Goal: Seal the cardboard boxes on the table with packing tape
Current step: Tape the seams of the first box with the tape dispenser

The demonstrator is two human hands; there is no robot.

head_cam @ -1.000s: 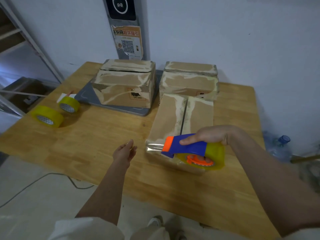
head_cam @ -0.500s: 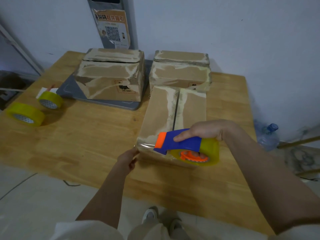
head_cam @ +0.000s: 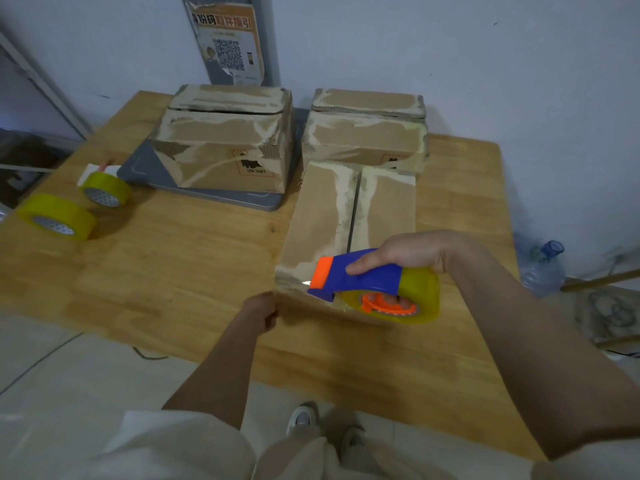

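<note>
While the right hand (head_cam: pixel 412 252) clasps the blue and orange tape dispenser (head_cam: pixel 360 277), its fingers curled over the blue body and its forefinger laid along the side, the dispenser's orange front edge sits at the near end of the nearest cardboard box (head_cam: pixel 346 216), where a short length of clear tape glints across the box's corner. That box lies lengthwise on the wooden worktop (head_cam: pixel 173 271), near its front edge, with the seam between its two top flaps running away from the person and pale scuffed patches along that seam. A yellowish tape roll (head_cam: pixel 420 292) is mounted on the dispenser's orange hub, hanging just off the box's near right corner. The left hand (head_cam: pixel 261 311) is at the box's near left corner, fingers curled in against the cardboard; whether this grip pinches the tape end or only presses the box cannot be told. Two more cardboard boxes stand behind: the left box (head_cam: pixel 225 143) rests on a grey tray (head_cam: pixel 145 168), and the right box (head_cam: pixel 367 129) stands just behind the nearest one, touching or almost touching its far end. Both have worn, torn faces. Well apart on the left side of the worktop lie two spare yellow tape rolls, one nearer the edge (head_cam: pixel 57 216) and a smaller one (head_cam: pixel 105 188) behind it, beside a white card (head_cam: pixel 93 168).
</note>
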